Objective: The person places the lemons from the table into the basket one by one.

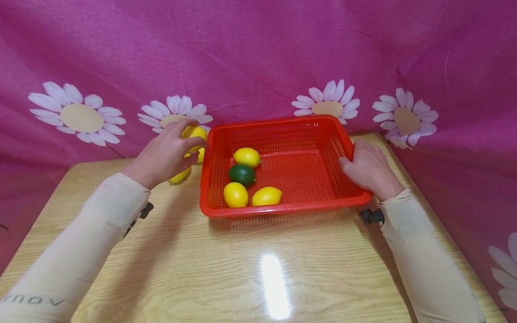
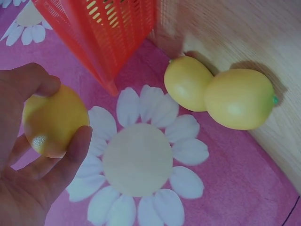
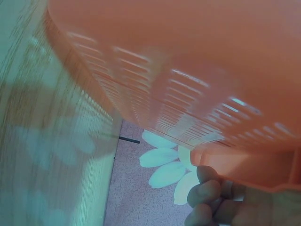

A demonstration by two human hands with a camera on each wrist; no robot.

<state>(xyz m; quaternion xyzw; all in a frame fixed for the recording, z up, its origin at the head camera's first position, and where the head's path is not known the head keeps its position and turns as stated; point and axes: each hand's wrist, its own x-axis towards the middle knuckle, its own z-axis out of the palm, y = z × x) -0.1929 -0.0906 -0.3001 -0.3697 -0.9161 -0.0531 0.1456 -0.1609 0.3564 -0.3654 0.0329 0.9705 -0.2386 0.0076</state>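
My left hand (image 1: 163, 154) is raised just left of the red plastic basket (image 1: 278, 208). Between its thumb and fingers it holds a yellow lemon (image 2: 59, 123), seen clearly in the left wrist view. Two more lemons, one nearer the hand (image 2: 242, 100) and one beside it (image 2: 187, 84), lie touching or nearly so on the table. My right hand (image 1: 369, 168) grips the basket's right rim, thumb over the inner side, fingers curled beneath the edge. Inside the basket's left part are three lemons (image 1: 247, 157) and a dark green lime-like fruit (image 1: 242, 174).
The wooden table (image 1: 194, 269) carries the basket near its back edge. Behind it hangs a magenta cloth (image 1: 250, 58) printed with large white daisies, which also runs along both sides. A bright light reflection lies on the tabletop in front.
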